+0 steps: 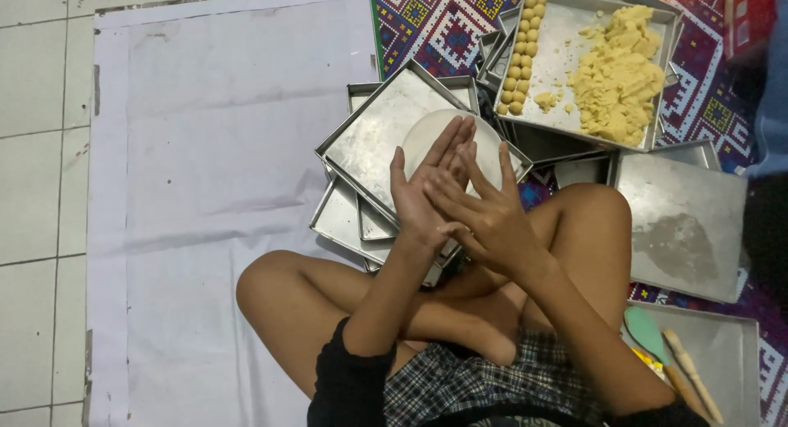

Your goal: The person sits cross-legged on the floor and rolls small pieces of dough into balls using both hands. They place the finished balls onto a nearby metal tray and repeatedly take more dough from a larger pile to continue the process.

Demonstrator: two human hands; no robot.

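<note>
Crossed legs [427, 312]; left hand [423, 193], right hand [484, 214] palms pressed.

left hand [423, 185]: flat, fingers straight, palm against right | right hand [484, 214]: laid across left palm, fingers spread | forearms: crossed at wrists above the folded legs | grasp: cannot tell if anything lies between the palms

**Floor and its coverings**

I see a white tiled floor [33, 189] on the left. A pale sheet [213, 148] lies flat on it. To the right, a patterned purple mat [443, 17] carries a heap of metal baking trays [369, 140], 1 loaded with yellow dough [620, 74].
</note>
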